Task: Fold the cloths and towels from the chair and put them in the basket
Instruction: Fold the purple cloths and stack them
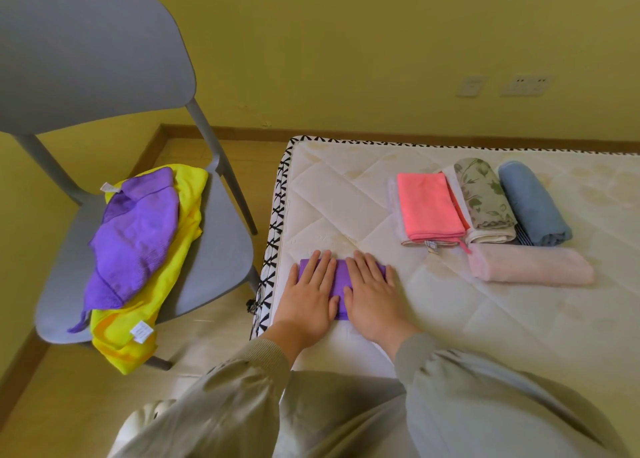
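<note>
Folded purple cloth (341,276) sits on the mattress (485,336), just inside its left edge, toward the near end. Bare quilted surface all round it: a wide strip to the right and toward me, and more up to the far edge.

Four finished pieces are grouped mid-mattress, well apart from my hands. Coral cloth (429,205) lies folded flat. Floral towel (485,198) is rolled just beside it, and blue towel (533,205) is rolled against that. Pale pink towel (530,267) lies crosswise at their near ends.

Chair (214,250) stands left of the mattress with a narrow strip of floor (214,326) between them. Loose purple cloth (135,236) is heaped on its seat on top of the yellow cloth (187,229), and the yellow one hangs over the seat's front edge.

Left hand (306,296) and right hand (375,296) are both palm down on the folded purple cloth, side by side, thumbs nearly touching. Fingers are straight and point away from me. They're pressing flat, nothing gripped. The hands cover most of the cloth; only a strip between them and its edges show.
</note>
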